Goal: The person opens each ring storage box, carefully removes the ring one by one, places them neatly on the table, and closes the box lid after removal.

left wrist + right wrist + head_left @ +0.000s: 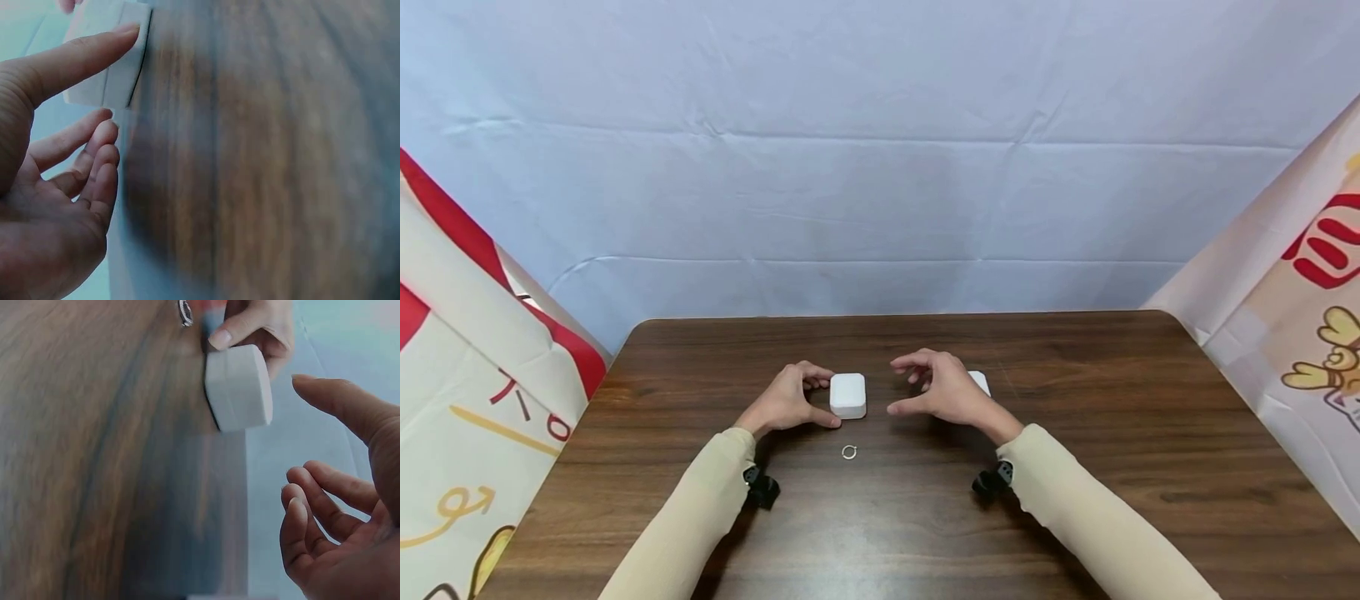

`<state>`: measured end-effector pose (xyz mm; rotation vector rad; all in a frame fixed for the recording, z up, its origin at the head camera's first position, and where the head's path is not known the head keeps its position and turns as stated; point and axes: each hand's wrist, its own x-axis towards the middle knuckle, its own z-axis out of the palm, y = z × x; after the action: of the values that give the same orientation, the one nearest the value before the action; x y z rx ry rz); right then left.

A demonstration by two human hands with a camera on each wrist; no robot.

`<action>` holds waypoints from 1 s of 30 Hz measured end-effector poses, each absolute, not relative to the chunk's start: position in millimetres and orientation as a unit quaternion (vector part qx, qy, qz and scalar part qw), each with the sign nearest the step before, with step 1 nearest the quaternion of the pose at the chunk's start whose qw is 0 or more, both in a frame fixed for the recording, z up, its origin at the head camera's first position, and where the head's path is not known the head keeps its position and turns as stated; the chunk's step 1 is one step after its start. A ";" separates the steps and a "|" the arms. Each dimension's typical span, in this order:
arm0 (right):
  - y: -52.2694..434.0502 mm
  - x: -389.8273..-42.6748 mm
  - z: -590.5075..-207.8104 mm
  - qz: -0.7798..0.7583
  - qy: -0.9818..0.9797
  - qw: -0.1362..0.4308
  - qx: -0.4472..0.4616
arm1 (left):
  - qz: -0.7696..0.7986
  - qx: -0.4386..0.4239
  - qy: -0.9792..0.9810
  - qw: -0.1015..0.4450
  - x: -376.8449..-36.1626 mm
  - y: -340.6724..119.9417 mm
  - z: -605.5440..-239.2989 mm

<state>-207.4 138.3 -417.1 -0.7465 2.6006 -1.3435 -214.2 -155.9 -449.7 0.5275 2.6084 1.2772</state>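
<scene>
Left hand (786, 400) pinches the small white rounded-square box (848, 394) near the dark wooden surface's (1075, 467) centre. Right hand (943, 387) hovers beside it, fingers spread. A steady pinch is advisable, clear of the small silver ring (849, 452).

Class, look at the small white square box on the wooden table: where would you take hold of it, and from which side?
Grip the small white square box across its two flat side walls, coming in from its free right side. The left hand already pinches the left side, thumb at the near corner. The right hand hovers open just right of it; the box is low, with rounded corners, so thumb and fingers should span opposite walls.
</scene>
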 end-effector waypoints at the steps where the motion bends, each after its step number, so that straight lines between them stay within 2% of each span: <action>1: 142.3 -206.8 -416.3 -0.445 0.860 0.056 -0.243 | 0.430 0.178 0.881 0.091 -213.7 -157.0 -448.9; 9: 175.7 -199.5 -407.1 -0.455 0.863 0.033 -0.216 | 0.451 0.179 0.873 0.043 -207.8 -160.9 -434.1; 18: 215.6 -194.6 -410.0 -0.441 0.878 0.010 -0.183 | 0.461 0.198 0.865 -0.006 -197.4 -137.9 -415.7; 30: 261.3 -192.0 -423.6 -0.433 0.889 0.028 -0.147 | 0.454 0.256 0.854 0.007 -190.9 -88.5 -404.5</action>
<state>-192.0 261.3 -423.6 -0.4526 2.7441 -1.3366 -190.9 -88.5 -404.5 0.8005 2.6689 1.4187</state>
